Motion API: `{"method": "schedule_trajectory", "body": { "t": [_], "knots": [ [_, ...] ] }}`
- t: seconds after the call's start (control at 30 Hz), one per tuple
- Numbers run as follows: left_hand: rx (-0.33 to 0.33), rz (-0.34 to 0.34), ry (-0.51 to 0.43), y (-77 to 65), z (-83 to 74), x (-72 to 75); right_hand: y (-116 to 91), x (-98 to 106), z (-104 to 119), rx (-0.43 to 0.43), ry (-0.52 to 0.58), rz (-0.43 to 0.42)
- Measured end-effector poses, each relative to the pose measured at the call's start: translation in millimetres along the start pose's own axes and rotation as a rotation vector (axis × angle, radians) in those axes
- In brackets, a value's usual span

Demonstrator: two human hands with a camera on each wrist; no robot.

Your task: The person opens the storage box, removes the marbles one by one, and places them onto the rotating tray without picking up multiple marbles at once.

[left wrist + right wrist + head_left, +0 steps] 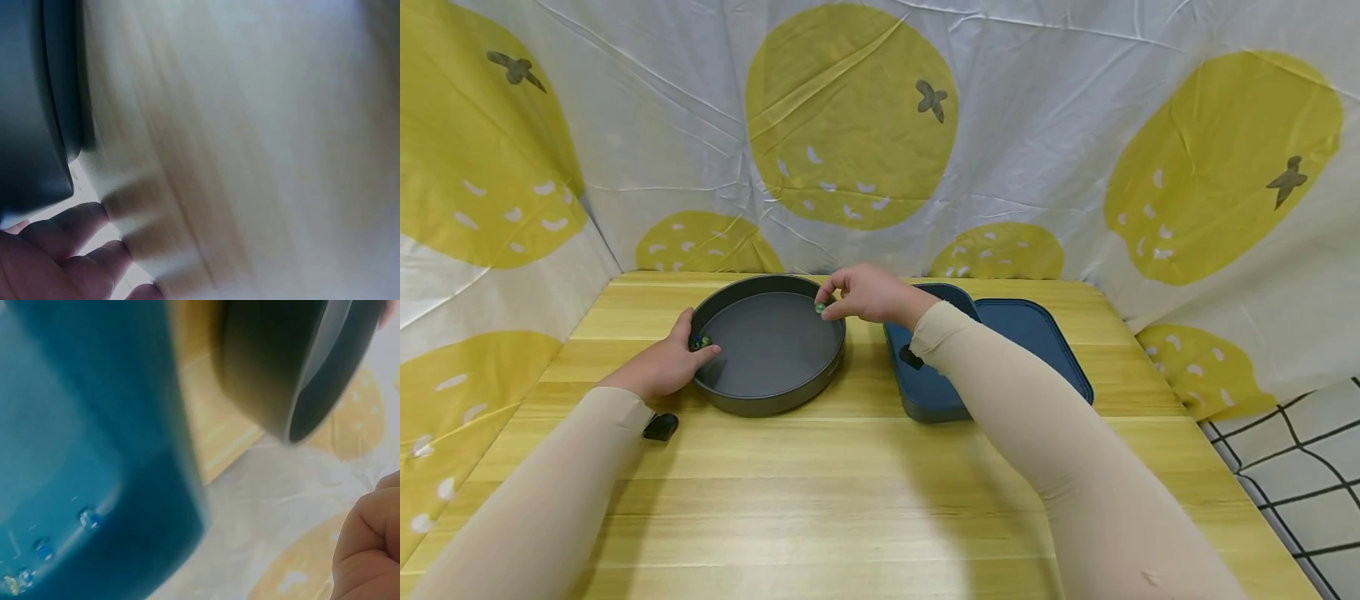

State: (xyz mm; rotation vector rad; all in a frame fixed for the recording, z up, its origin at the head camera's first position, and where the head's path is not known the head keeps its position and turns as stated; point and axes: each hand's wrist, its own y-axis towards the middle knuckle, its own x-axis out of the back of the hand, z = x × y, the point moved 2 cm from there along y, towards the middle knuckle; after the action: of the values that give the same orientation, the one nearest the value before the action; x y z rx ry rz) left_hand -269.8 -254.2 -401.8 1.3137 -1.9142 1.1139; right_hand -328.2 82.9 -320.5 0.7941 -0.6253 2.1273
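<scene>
My left hand (662,362) grips the left side of a round dark grey cake pan (767,346), thumb over the rim and fingers outside the wall. A few small glass marbles (701,342) lie inside the pan beside that thumb. Fingers of the same hand show low by the pan's outer wall in the left wrist view. Over the pan's right rim, my right hand (876,293) pinches a greenish marble (820,308) between thumb and fingertip. Below the right wrist stands a blue rectangular container (932,396); several marbles (89,518) rest along its inner edge in the right wrist view.
A flat blue rectangular tray or lid (1030,333) lies at the container's right. The wooden table (790,500) ends at the back against a fruit-print cloth (685,125). A black wire grid (1300,467) stands past the table's right edge.
</scene>
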Motion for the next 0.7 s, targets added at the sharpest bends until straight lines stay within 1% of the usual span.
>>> {"method": "schedule_trajectory", "body": {
  "t": [0.2, 0.33, 0.43, 0.57, 0.7],
  "knots": [
    [0.002, -0.005, 0.009, 0.4, -0.4, -0.4, 5, -8, 9, 0.023, 0.006, 0.033],
    [0.002, -0.007, 0.013, 0.0, -0.9, -0.8, 2, -3, 2, 0.003, 0.032, 0.015],
    [-0.001, -0.009, 0.01, -0.6, -0.9, -0.4, -3, 5, -13, -0.024, 0.051, -0.02],
    [0.001, -0.007, 0.011, -1.6, -1.5, 0.2, -15, 20, -44, -0.088, 0.047, -0.081],
    [0.006, -0.006, 0.012, -1.5, -1.5, -0.1, -26, 31, -79, -0.169, -0.008, -0.109]
  ]
}}
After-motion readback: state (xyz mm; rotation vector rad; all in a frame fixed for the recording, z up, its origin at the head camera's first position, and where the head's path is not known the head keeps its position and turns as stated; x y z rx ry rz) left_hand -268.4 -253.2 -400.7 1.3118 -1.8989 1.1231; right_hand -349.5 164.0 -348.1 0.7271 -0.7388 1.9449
